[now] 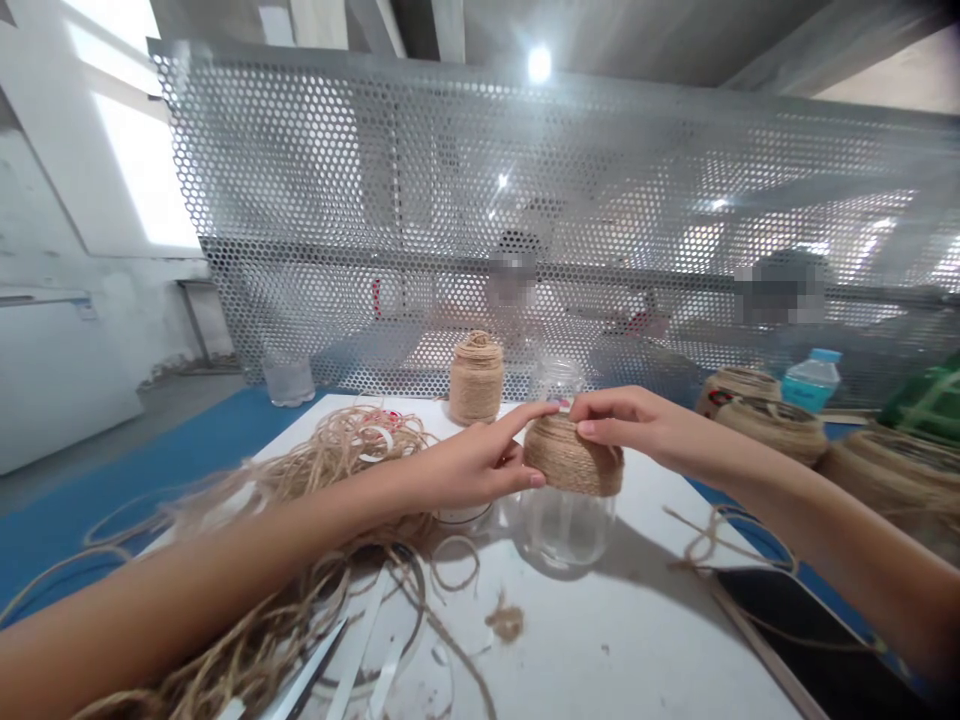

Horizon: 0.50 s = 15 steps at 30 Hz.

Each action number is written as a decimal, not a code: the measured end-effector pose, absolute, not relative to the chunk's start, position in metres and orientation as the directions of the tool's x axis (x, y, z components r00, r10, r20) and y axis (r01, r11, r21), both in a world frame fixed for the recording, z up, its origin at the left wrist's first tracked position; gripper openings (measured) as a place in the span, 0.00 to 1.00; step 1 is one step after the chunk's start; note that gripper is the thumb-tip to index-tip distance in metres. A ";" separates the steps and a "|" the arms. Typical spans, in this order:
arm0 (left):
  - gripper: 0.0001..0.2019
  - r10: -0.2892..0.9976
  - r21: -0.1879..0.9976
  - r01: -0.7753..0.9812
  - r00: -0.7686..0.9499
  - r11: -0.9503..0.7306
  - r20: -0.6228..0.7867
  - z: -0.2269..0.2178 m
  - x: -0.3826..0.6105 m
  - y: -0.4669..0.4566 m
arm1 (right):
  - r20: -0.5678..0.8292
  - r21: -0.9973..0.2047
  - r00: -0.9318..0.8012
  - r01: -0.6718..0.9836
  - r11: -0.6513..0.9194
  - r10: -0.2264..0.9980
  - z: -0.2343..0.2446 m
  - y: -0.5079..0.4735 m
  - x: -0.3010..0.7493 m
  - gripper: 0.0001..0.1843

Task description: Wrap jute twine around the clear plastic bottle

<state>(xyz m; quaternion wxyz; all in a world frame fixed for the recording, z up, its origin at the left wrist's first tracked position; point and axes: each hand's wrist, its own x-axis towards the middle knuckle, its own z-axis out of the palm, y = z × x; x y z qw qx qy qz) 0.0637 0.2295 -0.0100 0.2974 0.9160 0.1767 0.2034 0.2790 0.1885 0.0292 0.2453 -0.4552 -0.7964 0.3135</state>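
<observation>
from afar, my left hand [484,460], thumb and forefinger parted, touches a clear round jar [566,528] wrapped above in brown twine [574,470], between the hands on the white counter [660,650]; my right hand [626,422] is nearly closed at its upper side, grip unclear.

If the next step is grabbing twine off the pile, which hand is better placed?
Left, likely. The left hand touches the side of the jar nearer the twine pile. The right hand is on the opposite side and would probably have to reach past the jar.
</observation>
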 end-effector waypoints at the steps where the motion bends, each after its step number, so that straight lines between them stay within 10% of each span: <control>1: 0.32 0.443 0.608 0.206 0.855 -0.767 0.269 -0.011 0.064 0.230 | 0.093 -0.744 -0.472 0.552 0.376 0.877 0.029 0.189 0.280 0.10; 7: 0.31 0.457 0.579 0.230 0.844 -0.782 0.281 -0.015 0.065 0.230 | 0.009 -0.775 -0.541 0.528 0.348 0.841 0.036 0.188 0.282 0.13; 15: 0.34 0.566 0.413 0.435 0.776 -0.800 0.278 -0.011 0.072 0.207 | 0.216 -0.329 -0.432 0.812 0.482 0.875 0.029 0.171 0.256 0.18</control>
